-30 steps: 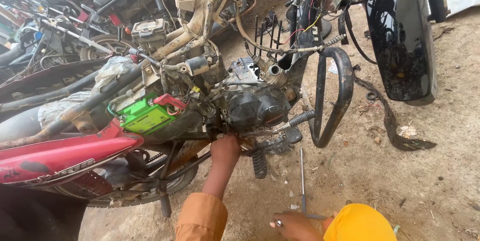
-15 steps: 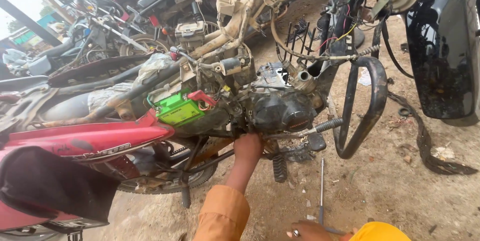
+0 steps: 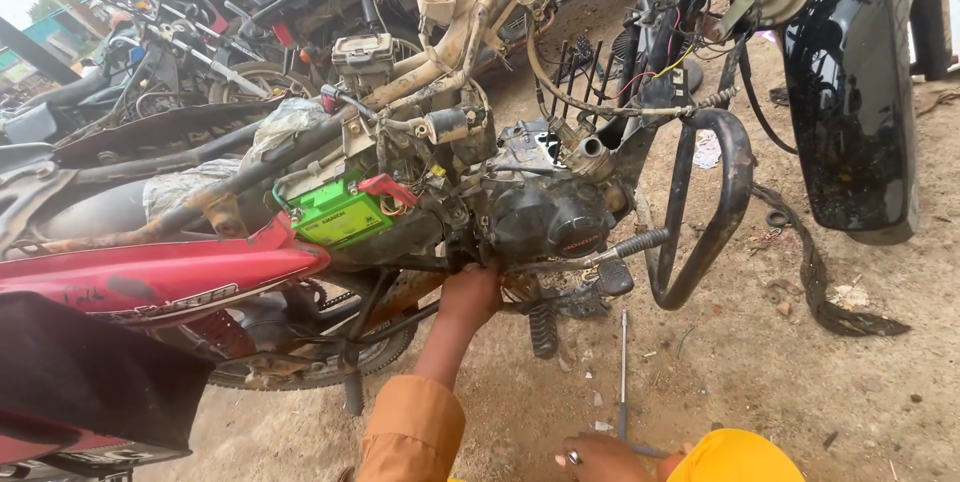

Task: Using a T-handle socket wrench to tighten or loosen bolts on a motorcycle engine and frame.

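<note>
Presently logged, as I watch from the remote feed: one stripped motorcycle, frame rusted and mud-caked, standing on a dirt yard among other parked bikes. Item one, the engine block, dark cast metal, mounted low at mid-frame just right of a bright green battery; I judge it heavy, rigid and oily, not a thing to shift by hand, best steadied from its underside or by the frame tubes around it. Item two, left hand, reaching up under the engine's lower edge, fingers curled against the underside and hidden from me, so I cannot tell whether they clamp anything. Item three, right hand, low at the frame's bottom edge, ringed finger showing, fingers folded together around the grip end of a long thin rod tool that lies on the ground pointing toward the bike; stiff steel, light, easy to slip in dusty fingers, best held at its handle. Item four, kick lever with ribbed rubber end, jutting right of the engine. Item five, black crash guard loop, tubular, sturdy. Item six, glossy black front mudguard at upper right, smooth and easily scratched.
</note>
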